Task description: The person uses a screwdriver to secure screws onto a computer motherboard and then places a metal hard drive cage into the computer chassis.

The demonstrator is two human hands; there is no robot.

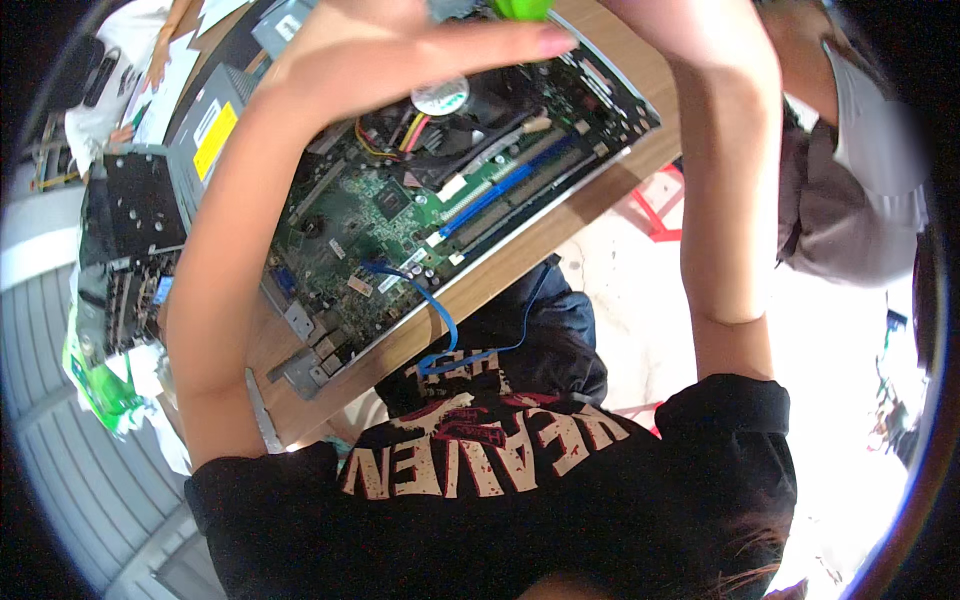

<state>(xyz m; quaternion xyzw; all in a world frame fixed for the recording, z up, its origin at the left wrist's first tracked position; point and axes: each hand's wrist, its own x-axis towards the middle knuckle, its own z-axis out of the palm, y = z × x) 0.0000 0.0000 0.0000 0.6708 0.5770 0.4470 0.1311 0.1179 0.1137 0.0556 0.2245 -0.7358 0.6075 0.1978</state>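
beside the circuit board (pixel 360 225) runs open table edge (pixel 500 270); whether hands (pixel 370 55) grasp, i cannot tell.

This looks like a computer repair workshop or a hands-on class; which of the two cannot be told. A large green circuit board (pixel 410 215), with a fan (pixel 440 95) and coloured wires on it, lies bare on a wooden table (pixel 540 245). A blue cable (pixel 448 318) hangs off the board's near edge. Left of the board are a metal box (pixel 214 138) with a yellow label and a dark metal panel (pixel 135 195). Beyond the board's far left, another person's hand (pixel 158 65) is over white papers (pixel 168 105); someone else (pixel 850 225) is to its right.
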